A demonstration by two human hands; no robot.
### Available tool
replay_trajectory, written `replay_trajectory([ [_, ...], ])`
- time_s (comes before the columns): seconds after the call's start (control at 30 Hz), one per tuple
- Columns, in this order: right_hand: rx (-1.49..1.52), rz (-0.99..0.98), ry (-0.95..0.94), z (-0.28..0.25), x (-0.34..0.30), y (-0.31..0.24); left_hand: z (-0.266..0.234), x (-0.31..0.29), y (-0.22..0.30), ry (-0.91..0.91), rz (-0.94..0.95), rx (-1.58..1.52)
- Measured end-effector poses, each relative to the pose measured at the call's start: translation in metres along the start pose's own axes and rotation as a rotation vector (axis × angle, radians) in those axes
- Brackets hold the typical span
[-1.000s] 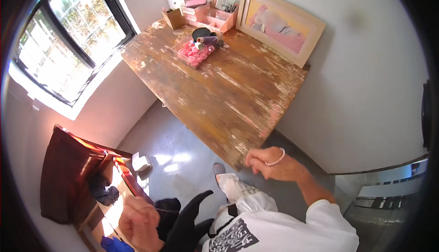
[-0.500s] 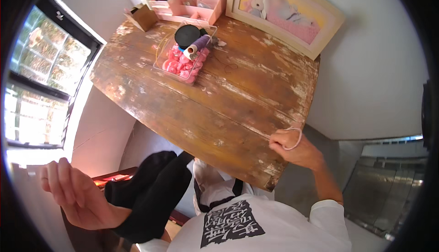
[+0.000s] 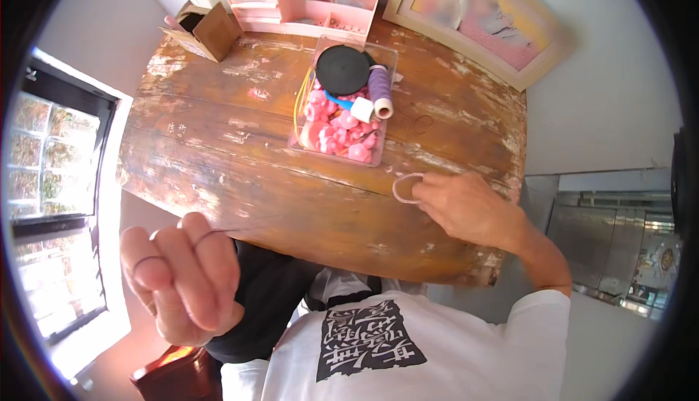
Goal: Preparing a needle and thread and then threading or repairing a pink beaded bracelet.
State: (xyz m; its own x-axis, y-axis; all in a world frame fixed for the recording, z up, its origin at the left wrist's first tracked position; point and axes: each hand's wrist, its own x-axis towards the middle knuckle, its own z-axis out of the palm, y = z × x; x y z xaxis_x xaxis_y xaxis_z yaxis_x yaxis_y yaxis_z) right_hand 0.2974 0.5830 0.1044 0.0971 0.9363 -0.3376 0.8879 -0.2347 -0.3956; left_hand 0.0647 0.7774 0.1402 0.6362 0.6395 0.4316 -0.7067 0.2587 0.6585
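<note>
Dark thread is wrapped around at least two fingers of the left hand, which is raised in front of the near left edge of the worn wooden surface; a strand is led off to the right. The fingers of this hand are curled and held close together, but whether the thread is also pinched by the thumb cannot be told.

Pale pink loop is carried at the fingertips of the right hand, above the right part of the surface. These fingers are bent and grouped together; whether the loop is gripped or only hung around them cannot be made out.

Farther back, a clear box is filled with pink pieces, over which a black disc and a purple spool are laid. Behind it, a pink organizer is placed between an open cardboard box and a framed picture. The left forearm is covered by a black sleeve.
</note>
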Motion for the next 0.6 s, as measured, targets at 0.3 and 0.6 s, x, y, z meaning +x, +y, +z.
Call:
replay_trajectory([
  [0.3, 0.244, 0.100, 0.372, -0.024, 0.040, -0.047, -0.069, 0.033, -0.015, -0.064, -0.174, -0.044],
  [0.6, 0.447, 0.190, 0.531, -0.024, 0.078, -0.047, -0.074, 0.053, -0.037, 0.005, -0.196, -0.082],
])
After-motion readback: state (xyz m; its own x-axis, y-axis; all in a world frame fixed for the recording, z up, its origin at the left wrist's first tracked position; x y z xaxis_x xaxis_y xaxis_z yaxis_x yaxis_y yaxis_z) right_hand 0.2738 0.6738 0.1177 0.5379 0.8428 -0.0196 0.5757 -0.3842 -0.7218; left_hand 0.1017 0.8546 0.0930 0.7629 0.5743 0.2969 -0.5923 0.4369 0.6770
